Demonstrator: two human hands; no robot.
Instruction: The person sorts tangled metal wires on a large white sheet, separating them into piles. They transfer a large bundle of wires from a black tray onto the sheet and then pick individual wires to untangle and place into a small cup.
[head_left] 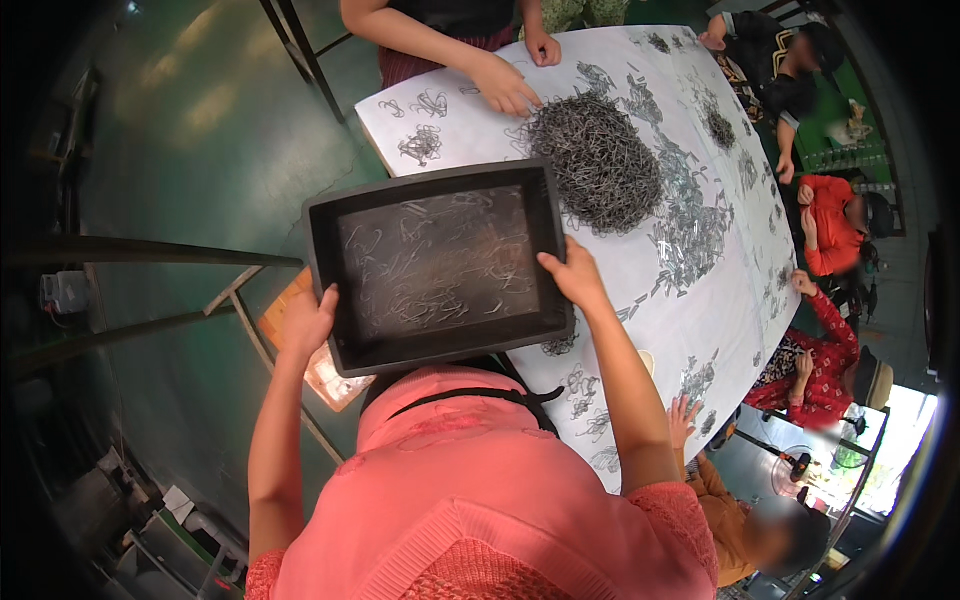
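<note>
A black rectangular plastic tray point(450, 352) is held up in front of my body, its open side facing me. My left hand point(312, 322) is closed on its left edge. On the opposite edge, my right hand point(574, 274) grips the rim with the thumb on top. Thin bent wire pieces point(430, 302) lie scattered across the tray's bottom. Beyond the tray's right side, a big mound of dark wire pieces point(597, 165) rests on the white-covered table point(655, 335).
Smaller wire heaps point(690, 235) spread over the table. Across it, a co-worker's hand point(503, 85) touches the mound, and other people sit along the right side. A wooden stool point(285, 300) stands at my left. Green floor point(200, 150) extends left, past a metal frame point(150, 252).
</note>
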